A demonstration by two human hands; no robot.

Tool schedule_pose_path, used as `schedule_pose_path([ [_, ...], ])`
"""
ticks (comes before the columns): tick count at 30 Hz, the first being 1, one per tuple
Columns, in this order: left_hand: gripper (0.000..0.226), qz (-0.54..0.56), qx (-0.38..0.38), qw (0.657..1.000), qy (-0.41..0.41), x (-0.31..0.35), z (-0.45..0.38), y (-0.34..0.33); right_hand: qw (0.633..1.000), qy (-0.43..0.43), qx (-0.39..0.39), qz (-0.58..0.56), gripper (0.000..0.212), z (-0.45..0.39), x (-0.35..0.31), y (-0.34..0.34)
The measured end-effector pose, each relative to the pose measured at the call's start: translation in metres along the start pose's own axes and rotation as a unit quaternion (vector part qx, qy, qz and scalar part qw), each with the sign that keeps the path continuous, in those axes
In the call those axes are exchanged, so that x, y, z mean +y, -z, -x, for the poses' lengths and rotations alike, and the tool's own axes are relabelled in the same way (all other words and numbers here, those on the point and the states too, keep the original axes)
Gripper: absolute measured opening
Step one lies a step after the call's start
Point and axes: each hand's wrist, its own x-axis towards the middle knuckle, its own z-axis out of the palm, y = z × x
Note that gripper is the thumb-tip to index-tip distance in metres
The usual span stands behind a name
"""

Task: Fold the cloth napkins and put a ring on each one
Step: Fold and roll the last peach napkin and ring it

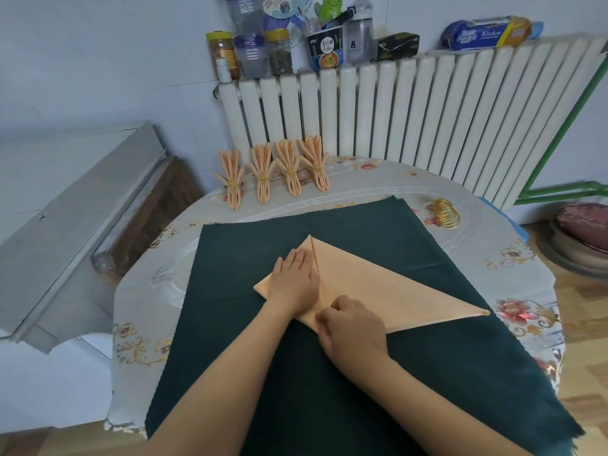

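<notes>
A peach cloth napkin (388,291), folded into a triangle, lies on a dark green cloth (237,324) in the middle of the table. My left hand (294,279) rests flat on the napkin's left folded part, fingers straight. My right hand (350,327) pinches the napkin's near edge at the fold line with curled fingers. Several finished peach napkins (273,174), pleated and held by gold rings, lie in a row at the table's far edge. A pile of loose gold rings (445,213) sits at the far right of the green cloth.
The round table has a floral plastic cover (513,258). A white radiator (411,106) stands behind it, with jars, bottles and a cup on top. A grey board (79,218) leans at the left. A cushioned stool (582,232) stands at the right.
</notes>
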Motion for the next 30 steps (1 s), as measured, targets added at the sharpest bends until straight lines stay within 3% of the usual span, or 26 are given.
schedule_pose_path([
  [2,0.051,0.02,0.01,1.0,-0.012,0.0,0.002,0.003,1.0,0.002,-0.017,0.002,0.032,0.003,0.001,-0.001],
  [5,0.035,0.106,0.158,0.981,-0.036,0.007,0.026,0.011,1.0,0.001,-0.024,-0.011,0.03,0.007,0.002,-0.003],
  [6,0.03,0.148,0.169,0.973,-0.051,0.009,0.039,0.013,1.0,-0.001,-0.023,-0.017,0.03,0.008,0.003,-0.002],
  [8,0.026,0.222,0.097,0.966,-0.091,0.013,0.07,0.016,0.999,-0.012,-0.008,-0.038,0.03,0.009,0.005,-0.001],
  [11,0.029,0.199,0.019,0.969,-0.149,0.013,0.096,0.009,0.997,-0.026,0.021,-0.074,0.025,0.011,0.012,0.002],
  [13,0.028,0.182,0.013,0.971,-0.153,0.012,0.102,0.008,0.994,-0.041,0.015,-0.095,0.012,0.014,0.016,0.003],
  [19,0.017,0.093,0.04,0.978,-0.183,0.019,0.119,0.013,0.984,0.01,-0.034,-0.176,0.011,0.026,0.036,0.022],
  [25,0.024,-0.007,-0.005,0.989,-0.149,0.037,0.12,0.022,0.998,0.062,-0.015,-0.004,0.014,0.042,0.094,0.043],
  [30,0.03,-0.001,-0.023,0.997,-0.077,0.052,0.115,0.022,0.993,0.095,0.027,0.057,0.002,0.037,0.113,0.043],
])
